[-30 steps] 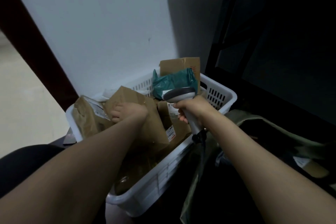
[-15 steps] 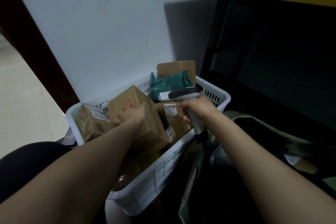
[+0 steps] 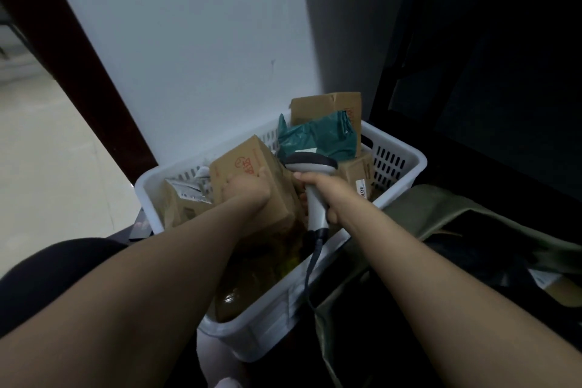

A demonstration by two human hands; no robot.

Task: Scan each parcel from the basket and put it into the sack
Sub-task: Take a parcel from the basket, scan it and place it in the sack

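While left hand [image 3: 248, 190] grips box [image 3: 252, 179], right hand [image 3: 327, 192] holds scanner [image 3: 310, 167], over basket [image 3: 400, 164]

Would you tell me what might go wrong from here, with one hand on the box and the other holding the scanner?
The left hand grips the box alone; it may slip back into the basket.
No label shows on the box's visible faces, so scanning may need a turn.
The cable from the scanner hangs across the basket's rim and may snag.
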